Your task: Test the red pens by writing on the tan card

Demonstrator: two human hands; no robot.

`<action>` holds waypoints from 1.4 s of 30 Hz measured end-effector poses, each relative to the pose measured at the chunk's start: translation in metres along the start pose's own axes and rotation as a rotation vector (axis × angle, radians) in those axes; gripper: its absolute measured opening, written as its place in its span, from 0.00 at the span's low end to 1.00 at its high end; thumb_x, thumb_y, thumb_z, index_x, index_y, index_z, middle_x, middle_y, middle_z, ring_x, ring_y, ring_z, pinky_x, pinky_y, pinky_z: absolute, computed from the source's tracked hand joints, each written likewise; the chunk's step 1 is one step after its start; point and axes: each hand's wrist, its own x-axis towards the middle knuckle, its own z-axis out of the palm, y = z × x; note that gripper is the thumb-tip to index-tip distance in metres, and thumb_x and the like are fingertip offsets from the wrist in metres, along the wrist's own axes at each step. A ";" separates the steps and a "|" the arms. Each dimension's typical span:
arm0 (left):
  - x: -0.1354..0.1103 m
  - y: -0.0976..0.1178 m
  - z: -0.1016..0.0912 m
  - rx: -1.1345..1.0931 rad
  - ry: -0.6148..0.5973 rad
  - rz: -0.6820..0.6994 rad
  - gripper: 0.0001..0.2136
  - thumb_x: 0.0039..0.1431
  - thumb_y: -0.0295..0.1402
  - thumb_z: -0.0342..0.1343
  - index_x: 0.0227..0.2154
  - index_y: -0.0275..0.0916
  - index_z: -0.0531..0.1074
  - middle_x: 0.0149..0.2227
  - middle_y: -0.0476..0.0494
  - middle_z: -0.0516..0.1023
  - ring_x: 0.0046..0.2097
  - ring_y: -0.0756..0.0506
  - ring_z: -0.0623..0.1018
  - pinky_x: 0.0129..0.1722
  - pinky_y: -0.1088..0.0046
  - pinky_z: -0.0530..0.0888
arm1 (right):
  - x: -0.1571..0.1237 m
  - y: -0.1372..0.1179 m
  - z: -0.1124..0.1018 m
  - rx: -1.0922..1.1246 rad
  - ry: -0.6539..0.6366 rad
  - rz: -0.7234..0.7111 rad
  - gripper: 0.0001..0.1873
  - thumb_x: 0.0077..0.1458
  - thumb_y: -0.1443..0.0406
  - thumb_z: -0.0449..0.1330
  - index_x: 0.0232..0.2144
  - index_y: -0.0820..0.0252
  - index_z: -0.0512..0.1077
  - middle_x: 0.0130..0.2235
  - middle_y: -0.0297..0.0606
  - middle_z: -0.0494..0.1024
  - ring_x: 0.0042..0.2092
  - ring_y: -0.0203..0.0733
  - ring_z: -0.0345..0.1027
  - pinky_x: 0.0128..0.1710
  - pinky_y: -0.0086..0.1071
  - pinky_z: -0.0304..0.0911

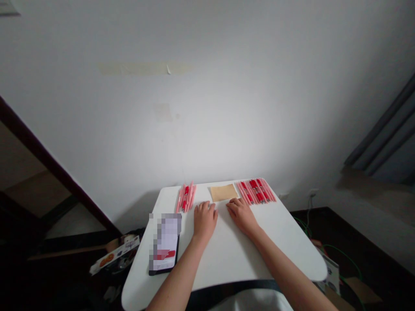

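Observation:
My left hand (205,219) lies palm down on the white table (233,255), fingers stretched forward, holding nothing. To its upper left is a small row of pink and red pens (186,198). My right hand (241,214) also rests flat on the tabletop and holds nothing; its fingers are partly bent and point up and left. A tan piece of paper (223,192) lies just beyond both hands, its lower edge close to the right fingertips. Past my right hand sits a larger row of pink and red pens (256,191).
A phone (167,242) with a lit, partly pixelated screen lies at the table's left side. The table's far edge is close to a white wall (207,112). Boxes (115,255) and green cables (343,255) are on the floor either side; a grey curtain (385,134) hangs right.

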 end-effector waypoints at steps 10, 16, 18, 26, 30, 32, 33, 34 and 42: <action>0.020 -0.013 -0.025 0.164 0.069 -0.204 0.12 0.60 0.30 0.46 0.38 0.39 0.75 0.41 0.38 0.75 0.48 0.39 0.71 0.46 0.60 0.70 | 0.000 0.000 0.001 0.010 -0.013 0.002 0.13 0.62 0.67 0.51 0.41 0.56 0.76 0.43 0.42 0.76 0.45 0.44 0.64 0.47 0.37 0.63; 0.033 -0.029 -0.021 0.309 0.167 -0.369 0.16 0.61 0.27 0.41 0.42 0.37 0.74 0.44 0.35 0.75 0.48 0.38 0.71 0.42 0.60 0.71 | -0.001 0.001 0.003 0.005 -0.007 0.005 0.13 0.62 0.66 0.51 0.41 0.56 0.76 0.43 0.41 0.75 0.45 0.44 0.64 0.48 0.37 0.62; 0.036 -0.032 -0.018 0.318 0.183 -0.396 0.17 0.62 0.26 0.39 0.44 0.37 0.73 0.43 0.34 0.75 0.46 0.38 0.72 0.42 0.59 0.70 | -0.001 0.001 0.004 0.001 -0.002 0.006 0.13 0.62 0.66 0.51 0.41 0.56 0.76 0.43 0.41 0.75 0.45 0.44 0.64 0.48 0.37 0.62; 0.040 -0.037 -0.012 0.318 0.215 -0.460 0.19 0.61 0.24 0.37 0.41 0.34 0.75 0.45 0.31 0.74 0.45 0.38 0.70 0.45 0.55 0.67 | 0.000 0.002 0.003 0.012 0.003 0.001 0.13 0.62 0.66 0.51 0.42 0.55 0.76 0.43 0.42 0.75 0.45 0.44 0.64 0.47 0.37 0.62; 0.040 -0.039 -0.009 0.321 0.223 -0.467 0.18 0.61 0.24 0.38 0.41 0.33 0.75 0.45 0.30 0.73 0.45 0.38 0.70 0.45 0.55 0.67 | -0.001 0.003 0.004 0.015 0.004 0.002 0.13 0.62 0.66 0.51 0.42 0.56 0.76 0.43 0.42 0.75 0.45 0.44 0.64 0.48 0.38 0.62; 0.040 -0.040 -0.008 0.338 0.238 -0.465 0.19 0.62 0.25 0.37 0.41 0.32 0.74 0.44 0.30 0.73 0.45 0.38 0.69 0.45 0.55 0.67 | -0.001 0.003 0.005 0.015 0.004 0.002 0.13 0.62 0.66 0.51 0.42 0.56 0.76 0.43 0.42 0.75 0.45 0.44 0.63 0.48 0.38 0.62; 0.040 -0.040 -0.008 0.345 0.247 -0.460 0.19 0.62 0.25 0.36 0.42 0.31 0.74 0.44 0.31 0.73 0.45 0.38 0.69 0.45 0.56 0.67 | -0.001 0.003 0.004 0.014 0.003 0.001 0.14 0.62 0.66 0.51 0.42 0.56 0.76 0.43 0.42 0.75 0.45 0.44 0.63 0.48 0.38 0.62; 0.039 -0.039 -0.007 0.352 0.257 -0.455 0.19 0.62 0.25 0.37 0.42 0.31 0.74 0.45 0.31 0.73 0.45 0.38 0.69 0.45 0.56 0.67 | -0.001 0.003 0.004 0.014 0.002 0.001 0.14 0.62 0.66 0.51 0.41 0.56 0.76 0.43 0.42 0.75 0.45 0.44 0.64 0.48 0.38 0.62; 0.037 -0.037 -0.007 0.348 0.331 -0.438 0.17 0.61 0.25 0.38 0.40 0.31 0.74 0.47 0.33 0.72 0.50 0.38 0.68 0.51 0.54 0.67 | -0.001 0.003 0.005 0.010 0.009 0.000 0.13 0.62 0.66 0.51 0.41 0.55 0.76 0.43 0.41 0.75 0.45 0.44 0.64 0.47 0.37 0.62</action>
